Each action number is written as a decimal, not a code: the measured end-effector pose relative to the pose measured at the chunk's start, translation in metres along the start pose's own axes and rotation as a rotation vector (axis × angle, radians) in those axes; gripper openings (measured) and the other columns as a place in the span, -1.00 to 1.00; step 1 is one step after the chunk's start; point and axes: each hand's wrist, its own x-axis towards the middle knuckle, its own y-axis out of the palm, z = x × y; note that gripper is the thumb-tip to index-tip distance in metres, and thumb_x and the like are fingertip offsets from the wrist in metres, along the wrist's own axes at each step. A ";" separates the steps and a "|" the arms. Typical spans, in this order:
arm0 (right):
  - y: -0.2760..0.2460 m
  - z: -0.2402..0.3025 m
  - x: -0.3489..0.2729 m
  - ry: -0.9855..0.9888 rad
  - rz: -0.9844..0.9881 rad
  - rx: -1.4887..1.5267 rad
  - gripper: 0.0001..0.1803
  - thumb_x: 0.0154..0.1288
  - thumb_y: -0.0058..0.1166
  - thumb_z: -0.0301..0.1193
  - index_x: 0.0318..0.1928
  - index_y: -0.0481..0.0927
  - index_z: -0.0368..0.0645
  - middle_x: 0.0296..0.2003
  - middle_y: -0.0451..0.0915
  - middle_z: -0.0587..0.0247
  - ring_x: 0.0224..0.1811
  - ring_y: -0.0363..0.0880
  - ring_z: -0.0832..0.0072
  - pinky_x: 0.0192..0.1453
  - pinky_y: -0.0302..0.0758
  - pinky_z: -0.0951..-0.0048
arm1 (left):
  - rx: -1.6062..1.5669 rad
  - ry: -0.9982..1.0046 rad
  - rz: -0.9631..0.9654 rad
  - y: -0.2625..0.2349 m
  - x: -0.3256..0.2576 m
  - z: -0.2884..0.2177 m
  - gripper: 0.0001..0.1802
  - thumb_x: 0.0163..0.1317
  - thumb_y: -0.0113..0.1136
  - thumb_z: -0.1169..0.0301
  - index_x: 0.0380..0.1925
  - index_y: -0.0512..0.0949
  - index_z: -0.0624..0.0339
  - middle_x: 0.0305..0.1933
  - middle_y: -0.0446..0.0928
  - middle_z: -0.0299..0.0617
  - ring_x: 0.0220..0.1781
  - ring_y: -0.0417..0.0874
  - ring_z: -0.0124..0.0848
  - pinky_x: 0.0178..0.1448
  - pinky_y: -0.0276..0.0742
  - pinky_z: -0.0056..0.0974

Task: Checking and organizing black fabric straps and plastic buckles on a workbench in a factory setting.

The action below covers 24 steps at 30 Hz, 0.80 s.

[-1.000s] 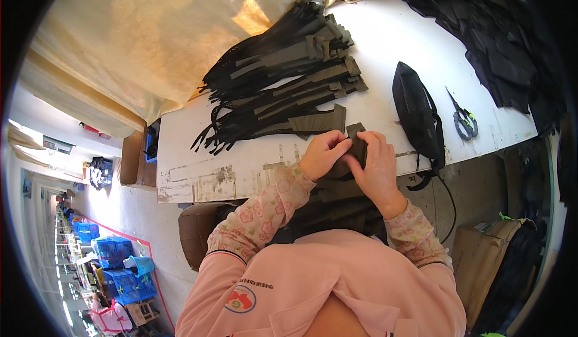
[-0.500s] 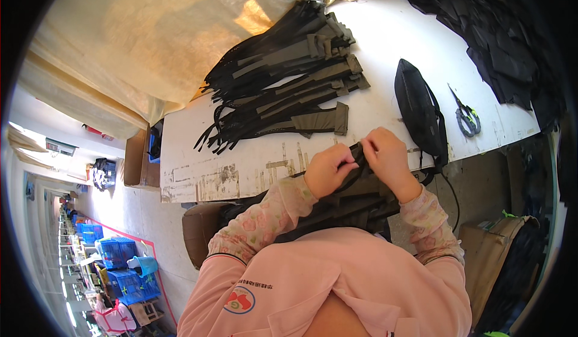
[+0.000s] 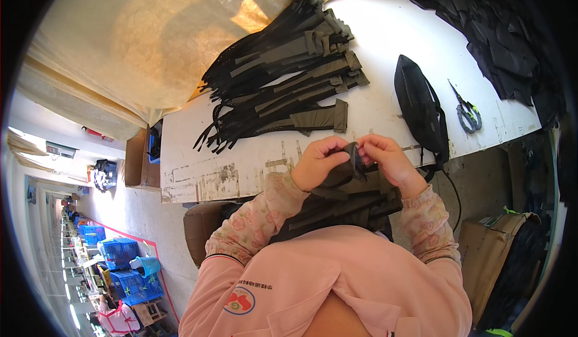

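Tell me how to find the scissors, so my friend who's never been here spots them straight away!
Look at the white table and go to its right part. Between the long black pouch and the dark cloth pile lie the scissors. Their thin pointed blades and gray-and-green handle loops set them apart from those black neighbours.

From the wearer's head, the left fisheye camera looks steeply down over the pink shirt (image 3: 325, 259) at the nearby hands (image 3: 317, 166) and worktop (image 3: 376, 36) beyond, its wide view reaching the floor (image 3: 171, 234) at left.
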 end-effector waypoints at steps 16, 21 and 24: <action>0.018 -0.011 -0.011 -0.252 -0.109 -0.615 -0.91 0.34 0.02 -0.57 -0.19 0.41 -0.21 -0.39 0.54 0.34 -0.43 0.53 0.61 -0.30 0.47 0.56 | -0.043 0.016 0.012 -0.002 -0.001 -0.014 -0.77 0.30 0.12 0.49 -0.07 0.53 0.29 -0.14 0.57 -0.32 -0.10 0.54 -0.56 0.02 0.46 -0.40; 0.021 -0.002 -0.013 -0.232 -0.181 -0.620 -0.87 0.32 0.06 -0.55 -0.18 0.39 -0.20 -0.51 0.44 0.41 -0.50 0.39 0.71 -0.41 0.34 0.61 | -0.036 -0.171 0.069 -0.001 0.005 0.007 -0.77 0.24 0.22 0.41 -0.14 0.59 0.28 -0.16 0.60 -0.31 -0.14 0.53 -0.59 -0.03 0.46 -0.42; 0.026 0.005 -0.016 -0.154 -0.183 -0.484 -0.87 0.31 0.10 -0.48 -0.23 0.41 -0.21 -0.55 0.41 0.44 -0.51 0.32 0.71 -0.43 0.29 0.61 | -0.119 -0.354 0.050 0.001 0.007 0.006 -0.77 0.25 0.22 0.40 -0.14 0.60 0.28 -0.21 0.62 -0.30 -0.20 0.55 -0.58 -0.04 0.47 -0.42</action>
